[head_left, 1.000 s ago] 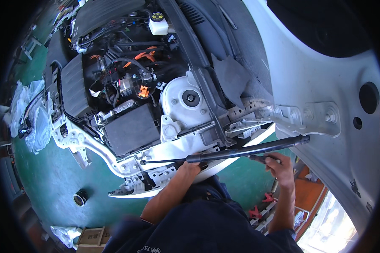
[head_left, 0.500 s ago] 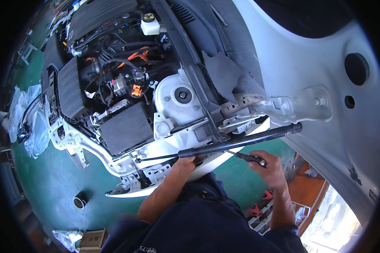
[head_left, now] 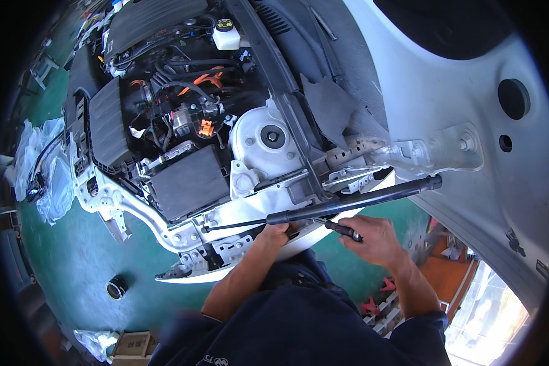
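Observation:
A black gas strut [head_left: 354, 202] runs slantwise across the front of me, from the fender edge up to the raised white hood [head_left: 402, 91]. My right hand [head_left: 375, 241] is closed around a screwdriver-like tool [head_left: 344, 231] with a dark handle and slim metal shaft. The shaft reaches left to just below the strut, where its tip is hidden. My left hand [head_left: 273, 236] is under the strut's left part, at the inner side of the white fender [head_left: 305, 241]. Its fingertips are mostly covered there, so what they hold, if anything, does not show.
The open engine bay holds a silver strut tower [head_left: 265, 146], a black box cover [head_left: 189, 183] and orange connectors [head_left: 206, 128]. Plastic-wrapped parts [head_left: 52, 171] and a dark round can-like object [head_left: 117, 287] lie on the green floor. Red stands [head_left: 370, 306] are at lower right.
My right hand has moved left with the tool, bringing its shaft closer to my left hand below the strut. The whole view has shifted slightly. My left hand stays under the strut.

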`<act>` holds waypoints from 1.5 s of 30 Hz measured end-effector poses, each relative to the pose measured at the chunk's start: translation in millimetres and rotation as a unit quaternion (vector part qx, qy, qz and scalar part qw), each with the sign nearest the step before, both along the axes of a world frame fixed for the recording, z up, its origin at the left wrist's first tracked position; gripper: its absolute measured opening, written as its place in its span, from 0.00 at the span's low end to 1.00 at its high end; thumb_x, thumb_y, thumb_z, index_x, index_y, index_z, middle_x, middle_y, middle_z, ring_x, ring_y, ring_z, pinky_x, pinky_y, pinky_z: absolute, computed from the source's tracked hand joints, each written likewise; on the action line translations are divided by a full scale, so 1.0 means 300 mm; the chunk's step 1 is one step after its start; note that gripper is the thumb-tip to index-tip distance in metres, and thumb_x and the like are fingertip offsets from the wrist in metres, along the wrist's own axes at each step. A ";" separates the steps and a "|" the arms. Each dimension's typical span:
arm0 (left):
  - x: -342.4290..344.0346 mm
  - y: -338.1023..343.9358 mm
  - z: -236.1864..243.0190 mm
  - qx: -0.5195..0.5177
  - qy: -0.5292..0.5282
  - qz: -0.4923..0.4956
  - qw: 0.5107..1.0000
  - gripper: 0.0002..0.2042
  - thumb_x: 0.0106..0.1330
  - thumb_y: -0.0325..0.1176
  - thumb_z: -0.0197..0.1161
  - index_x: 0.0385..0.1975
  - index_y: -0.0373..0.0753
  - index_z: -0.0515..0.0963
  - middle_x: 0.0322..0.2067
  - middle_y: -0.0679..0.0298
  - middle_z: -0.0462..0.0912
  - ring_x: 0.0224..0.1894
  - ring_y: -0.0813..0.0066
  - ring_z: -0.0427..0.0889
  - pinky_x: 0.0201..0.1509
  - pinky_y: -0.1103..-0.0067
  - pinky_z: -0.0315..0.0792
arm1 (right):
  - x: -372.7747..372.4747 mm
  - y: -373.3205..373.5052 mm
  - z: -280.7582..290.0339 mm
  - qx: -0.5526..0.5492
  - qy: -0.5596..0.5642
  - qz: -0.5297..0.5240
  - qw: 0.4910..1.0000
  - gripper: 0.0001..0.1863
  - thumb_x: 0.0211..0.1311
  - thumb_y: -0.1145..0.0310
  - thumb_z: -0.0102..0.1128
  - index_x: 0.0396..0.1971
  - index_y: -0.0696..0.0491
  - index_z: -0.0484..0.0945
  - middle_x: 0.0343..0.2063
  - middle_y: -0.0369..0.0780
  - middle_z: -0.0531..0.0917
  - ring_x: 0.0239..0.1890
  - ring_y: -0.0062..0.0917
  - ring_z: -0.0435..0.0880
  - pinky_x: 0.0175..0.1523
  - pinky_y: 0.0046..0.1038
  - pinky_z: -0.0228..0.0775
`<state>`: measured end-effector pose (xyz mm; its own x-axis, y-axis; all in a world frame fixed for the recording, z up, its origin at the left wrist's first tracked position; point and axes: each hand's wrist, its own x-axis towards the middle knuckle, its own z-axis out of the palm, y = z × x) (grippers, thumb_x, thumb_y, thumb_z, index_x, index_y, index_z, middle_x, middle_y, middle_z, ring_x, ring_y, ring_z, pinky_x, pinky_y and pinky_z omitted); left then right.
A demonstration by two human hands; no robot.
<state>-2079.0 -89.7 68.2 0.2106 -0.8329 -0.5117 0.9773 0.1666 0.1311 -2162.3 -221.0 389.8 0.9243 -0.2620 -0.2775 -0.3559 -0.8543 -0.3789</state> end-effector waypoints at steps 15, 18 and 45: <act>0.041 0.001 0.085 0.055 0.014 -0.046 0.997 0.07 0.68 0.33 0.74 0.44 0.45 0.86 0.34 0.67 0.86 0.28 0.76 0.76 0.30 0.77 0.71 | 0.103 -0.039 -0.021 0.104 0.202 -0.042 0.973 0.27 0.61 0.60 0.73 0.60 0.51 0.83 0.41 0.46 0.90 0.42 0.40 0.90 0.49 0.38 0.80; 0.036 -0.002 0.074 0.050 0.020 -0.041 0.998 0.07 0.69 0.33 0.74 0.44 0.45 0.86 0.34 0.67 0.86 0.28 0.77 0.76 0.30 0.77 0.70 | 0.071 0.004 -0.038 0.236 0.163 -0.174 0.942 0.27 0.61 0.59 0.74 0.60 0.52 0.83 0.41 0.50 0.90 0.41 0.41 0.91 0.49 0.37 0.79; 0.031 -0.001 0.105 0.036 0.040 -0.025 0.998 0.06 0.70 0.32 0.71 0.44 0.47 0.87 0.34 0.72 0.88 0.27 0.82 0.77 0.28 0.82 0.67 | 0.120 0.029 -0.033 0.177 0.183 -0.169 0.952 0.30 0.46 0.69 0.71 0.56 0.51 0.82 0.31 0.45 0.88 0.37 0.43 0.89 0.45 0.38 0.78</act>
<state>-2069.7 -89.9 99.6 0.1269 -0.8023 -0.5832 0.9918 0.1111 0.0630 -2126.2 -212.3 379.7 0.6277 -0.3577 -0.6914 -0.7516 -0.5097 -0.4186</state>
